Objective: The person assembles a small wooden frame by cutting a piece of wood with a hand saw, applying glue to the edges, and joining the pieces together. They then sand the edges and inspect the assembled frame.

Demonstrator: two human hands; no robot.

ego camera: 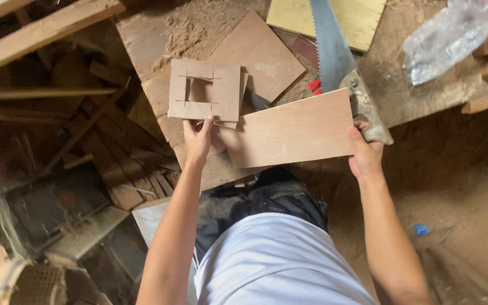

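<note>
Handsaw [334, 51] on the sawdusty workbench [159, 34], crumpled plastic bag [450, 36] beside it, blue cap [421, 229] on the floor

Plain rectangular plywood panel [289, 131] held level, square plywood frame [204, 90] — cut-out centre — tilted beside it

Plywood panel [289, 133] pale pinkish tan, faint grain. Square plywood frame [204, 90] same tan, dark pencil lines crossing at corners. Handsaw [331, 48] blade grey steel, handle worn grey-brown. Plastic bag [450, 36] clear, whitish. Shirt [278, 265] white. Bottle cap [420, 229] blue. Sawdust [199, 25] light brown.
</note>
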